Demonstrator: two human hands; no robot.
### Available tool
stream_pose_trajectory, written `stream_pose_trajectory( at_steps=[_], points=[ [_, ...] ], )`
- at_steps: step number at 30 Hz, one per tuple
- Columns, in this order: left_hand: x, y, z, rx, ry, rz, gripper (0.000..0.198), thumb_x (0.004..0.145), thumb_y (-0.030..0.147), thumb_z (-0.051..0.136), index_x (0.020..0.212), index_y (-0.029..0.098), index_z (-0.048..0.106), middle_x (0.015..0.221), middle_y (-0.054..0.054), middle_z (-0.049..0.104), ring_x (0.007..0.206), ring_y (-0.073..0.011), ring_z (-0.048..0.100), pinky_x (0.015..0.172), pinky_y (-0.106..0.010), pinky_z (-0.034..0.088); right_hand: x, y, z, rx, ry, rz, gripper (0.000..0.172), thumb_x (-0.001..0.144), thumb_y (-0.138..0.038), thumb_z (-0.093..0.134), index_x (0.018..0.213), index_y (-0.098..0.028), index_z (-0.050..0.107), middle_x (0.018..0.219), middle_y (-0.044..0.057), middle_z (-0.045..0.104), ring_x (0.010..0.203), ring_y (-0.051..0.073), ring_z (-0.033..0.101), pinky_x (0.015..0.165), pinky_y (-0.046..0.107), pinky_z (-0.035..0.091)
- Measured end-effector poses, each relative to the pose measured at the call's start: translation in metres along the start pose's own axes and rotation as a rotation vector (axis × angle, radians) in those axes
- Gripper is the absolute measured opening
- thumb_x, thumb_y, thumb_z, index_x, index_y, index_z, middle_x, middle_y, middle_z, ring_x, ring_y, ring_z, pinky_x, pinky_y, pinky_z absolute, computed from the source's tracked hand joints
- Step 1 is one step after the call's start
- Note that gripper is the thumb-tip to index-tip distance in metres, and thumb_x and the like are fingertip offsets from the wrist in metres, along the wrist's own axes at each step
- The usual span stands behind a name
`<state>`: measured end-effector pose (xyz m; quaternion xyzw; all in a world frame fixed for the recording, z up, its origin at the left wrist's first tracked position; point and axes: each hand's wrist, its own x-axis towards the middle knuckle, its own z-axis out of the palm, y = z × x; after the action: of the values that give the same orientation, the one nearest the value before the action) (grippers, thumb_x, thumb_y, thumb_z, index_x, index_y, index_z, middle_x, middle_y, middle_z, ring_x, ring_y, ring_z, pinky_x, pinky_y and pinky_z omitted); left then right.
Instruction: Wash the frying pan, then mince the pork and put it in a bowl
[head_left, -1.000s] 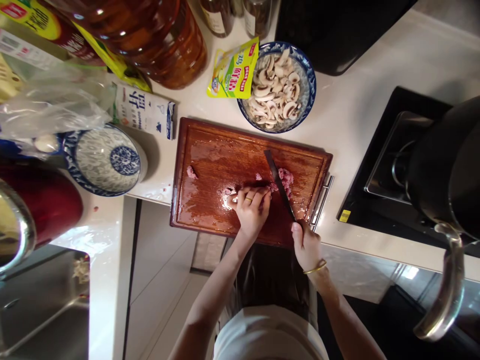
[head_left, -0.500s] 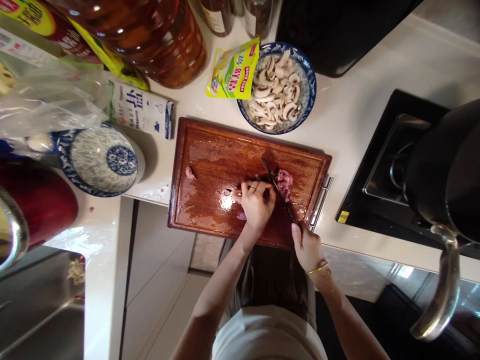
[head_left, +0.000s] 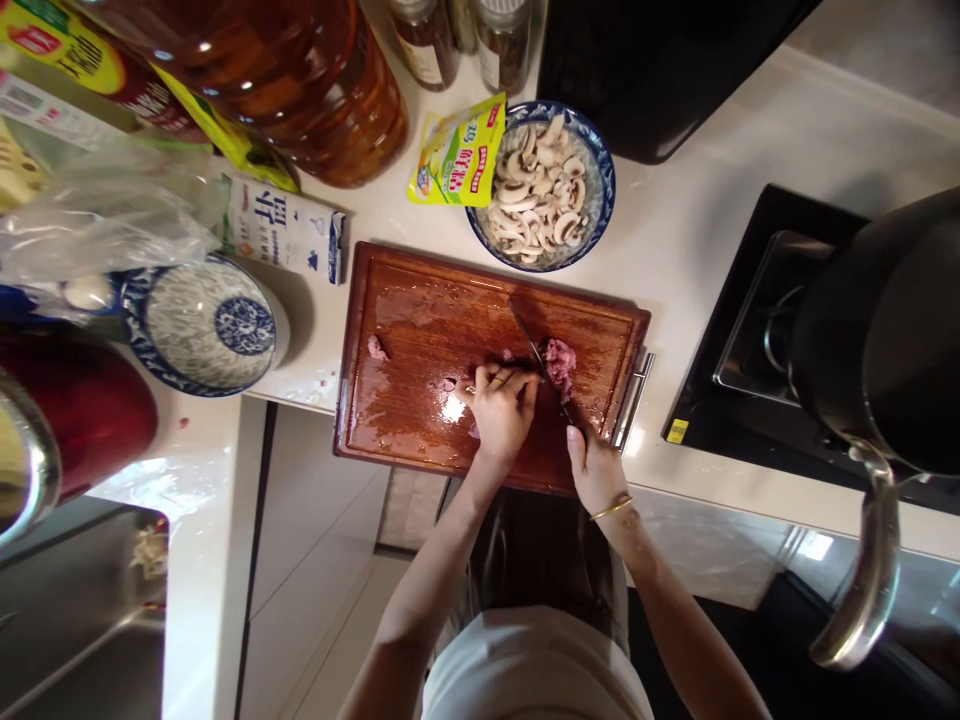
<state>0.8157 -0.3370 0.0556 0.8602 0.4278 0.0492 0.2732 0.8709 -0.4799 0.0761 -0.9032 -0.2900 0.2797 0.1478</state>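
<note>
A wet wooden cutting board lies in front of me. My right hand, with a gold bangle at the wrist, is wrapped round the handle of a knife. The blade slants across the board, along the left side of a small heap of chopped pink meat. My left hand, wearing a ring, rests on the board just left of the blade. Its fingers are curled and bunched over meat that they mostly hide. Small meat scraps lie near it, and another meat piece sits at the board's left.
Behind the board stand a bowl of sliced mushrooms, a yellow packet and a large oil bottle. To the left are a patterned bowl, a salt packet and a red pot. A dark pot stands on the stove at right.
The view has shifted slightly. The knife has moved a little against the meat heap, its blade still beside my left fingers. Both hands keep their grip.
</note>
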Motion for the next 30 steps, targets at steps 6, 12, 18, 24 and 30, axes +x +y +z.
stream_pose_trajectory(
  at_steps=[6, 12, 18, 24, 30],
  points=[
    [-0.021, -0.015, -0.009, -0.089, 0.018, 0.15, 0.042, 0.09, 0.016, 0.041, 0.132, 0.022, 0.047, 0.109, -0.007, 0.069, 0.1, -0.0168, 0.059, 0.095, -0.038, 0.027, -0.024, 0.011, -0.008, 0.148, -0.023, 0.095, 0.057, 0.095, -0.052, 0.015, 0.082, -0.017, 0.059, 0.059, 0.006, 0.063, 0.051, 0.019, 0.061, 0.05, 0.029, 0.043],
    [-0.033, -0.021, -0.009, 0.012, 0.124, 0.015, 0.015, 0.086, 0.029, 0.054, 0.093, 0.026, 0.067, 0.099, -0.003, 0.07, 0.102, -0.0229, 0.055, 0.094, -0.042, 0.027, -0.034, 0.003, -0.009, 0.105, -0.023, 0.01, 0.055, 0.095, -0.05, 0.018, 0.077, -0.018, 0.058, 0.058, 0.006, 0.064, 0.047, 0.018, 0.059, 0.045, 0.027, 0.037],
    [-0.041, -0.023, 0.003, 0.081, 0.127, 0.056, 0.013, 0.084, 0.03, 0.057, 0.093, 0.025, 0.066, 0.097, -0.004, 0.07, 0.098, -0.024, 0.055, 0.093, -0.044, 0.026, -0.038, -0.002, -0.003, 0.023, 0.007, -0.084, 0.051, 0.097, -0.046, 0.021, 0.088, -0.016, 0.062, 0.072, 0.01, 0.069, 0.055, 0.02, 0.063, 0.048, 0.027, 0.04],
    [-0.038, -0.02, 0.008, 0.109, 0.113, 0.034, 0.007, 0.081, 0.025, 0.057, 0.081, 0.022, 0.063, 0.096, -0.005, 0.068, 0.094, -0.0248, 0.053, 0.09, -0.042, 0.031, -0.044, 0.0, 0.001, -0.087, -0.042, -0.077, 0.053, 0.097, -0.046, 0.021, 0.09, -0.014, 0.063, 0.062, 0.008, 0.066, 0.048, 0.019, 0.06, 0.043, 0.026, 0.034],
    [-0.037, -0.024, 0.008, 0.101, 0.043, 0.086, 0.01, 0.078, 0.018, 0.054, 0.082, 0.021, 0.062, 0.094, -0.007, 0.066, 0.096, -0.0257, 0.052, 0.085, -0.04, 0.035, -0.03, -0.021, 0.028, -0.186, -0.018, -0.054, 0.061, 0.097, -0.046, 0.013, 0.094, -0.009, 0.062, 0.059, 0.01, 0.064, 0.048, 0.02, 0.06, 0.043, 0.027, 0.035]
  ],
)
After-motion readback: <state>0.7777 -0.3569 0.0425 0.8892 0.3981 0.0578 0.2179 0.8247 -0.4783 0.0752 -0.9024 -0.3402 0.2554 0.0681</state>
